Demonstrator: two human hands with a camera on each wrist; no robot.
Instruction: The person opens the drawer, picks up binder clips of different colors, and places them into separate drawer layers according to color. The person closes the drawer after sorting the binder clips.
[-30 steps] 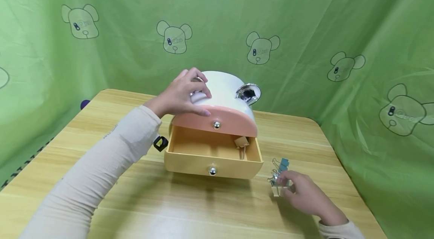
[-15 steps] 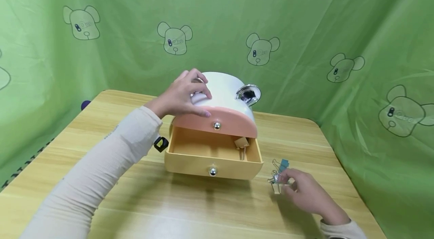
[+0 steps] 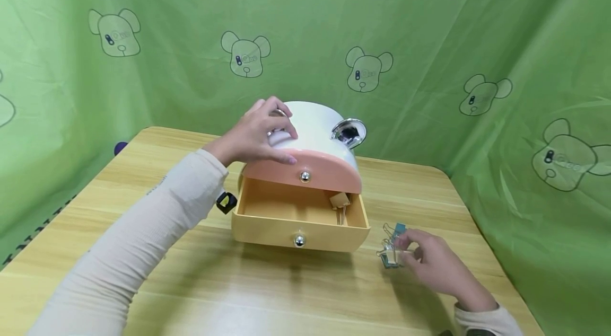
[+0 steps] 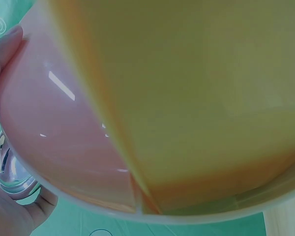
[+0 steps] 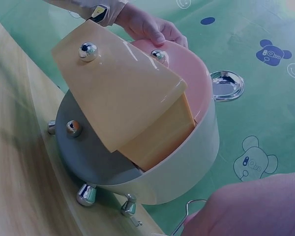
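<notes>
A white desktop drawer box [image 3: 310, 124] with silver ears and a pink upper front stands on the table. My left hand [image 3: 253, 132] holds its top around the left ear, thumb pressed on the pink front. Its yellow drawer [image 3: 267, 229] is pulled out, with a tan binder clip [image 3: 340, 200] lying at the right inside. To the right, my right hand [image 3: 436, 264] pinches a pale binder clip [image 3: 392, 257] by finger and thumb, over several blue binder clips [image 3: 400, 229] on the table. In the right wrist view, a wire handle [image 5: 187, 214] shows beside the hand.
The wooden table [image 3: 191, 283] ends at its right edge against a green curtain [image 3: 305, 18] printed with bear heads. A silver ear [image 3: 350, 133] sticks out at the box's right. Below the drawer, a grey lower front [image 5: 96, 152] shows in the right wrist view.
The pale clip has come up from the lower end of the pile toward the right fingers, uncovering blue underneath. The right hand shifted slightly right; the left hand stays put.
</notes>
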